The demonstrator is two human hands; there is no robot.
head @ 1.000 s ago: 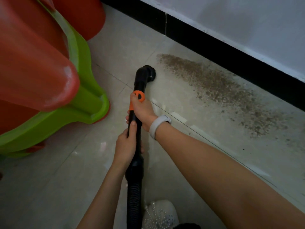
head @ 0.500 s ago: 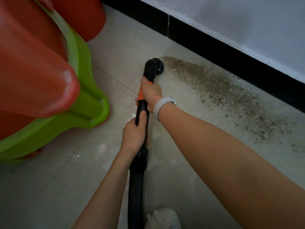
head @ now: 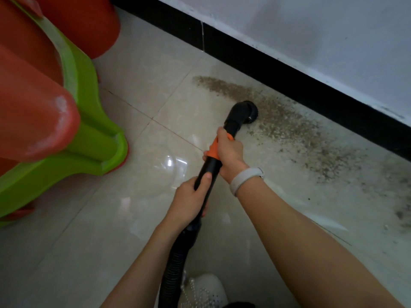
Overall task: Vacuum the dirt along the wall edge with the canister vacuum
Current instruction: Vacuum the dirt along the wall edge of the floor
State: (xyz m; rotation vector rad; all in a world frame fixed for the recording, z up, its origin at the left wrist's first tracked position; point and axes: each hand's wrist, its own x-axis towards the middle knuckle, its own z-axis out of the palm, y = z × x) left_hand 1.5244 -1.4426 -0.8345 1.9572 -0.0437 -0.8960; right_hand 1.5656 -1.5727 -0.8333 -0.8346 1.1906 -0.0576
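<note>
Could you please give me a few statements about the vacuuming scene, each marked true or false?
1. Both hands hold the vacuum wand. True: the left hand grips the black tube lower down, the right hand grips at the orange collar.
2. The brush nozzle sits inside the dirt band. True.
3. The dirt lies against the green stool. False: it runs along the black baseboard.
4. The white wristband is on the left wrist. False: it is on the right wrist.
5. The floor by the wall is already clean. False: dirt lies on both sides of the nozzle.
</note>
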